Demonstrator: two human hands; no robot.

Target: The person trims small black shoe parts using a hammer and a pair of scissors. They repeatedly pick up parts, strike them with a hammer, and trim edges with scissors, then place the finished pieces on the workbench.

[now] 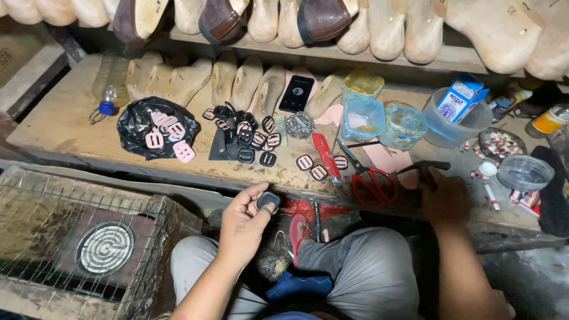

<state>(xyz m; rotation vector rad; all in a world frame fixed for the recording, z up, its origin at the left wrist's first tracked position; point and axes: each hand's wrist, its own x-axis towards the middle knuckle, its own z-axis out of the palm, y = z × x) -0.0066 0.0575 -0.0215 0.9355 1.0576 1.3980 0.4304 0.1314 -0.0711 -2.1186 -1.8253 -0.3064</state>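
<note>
My left hand [246, 222] is raised over my lap, holding a small black buckle [268, 201] between thumb and fingers. On the bench edge to the right, my right hand [444, 198] grips a dark metal tool [422, 169]. More black and pink buckles [249, 136] lie in a loose heap on the wooden bench [59, 118] ahead. Several pink buckles sit on a black plastic bag [148, 127] at the left.
Red-handled scissors [370, 181] and a red utility knife [325, 155] lie near the bench front. A phone [296, 93], a pile of nails [300, 125], plastic tubs [361, 118], a blue carton [462, 98] and a bottle [109, 83] stand farther back. Wooden shoe lasts [249, 80] line the shelf. A wire-caged heater [105, 246] sits at my left.
</note>
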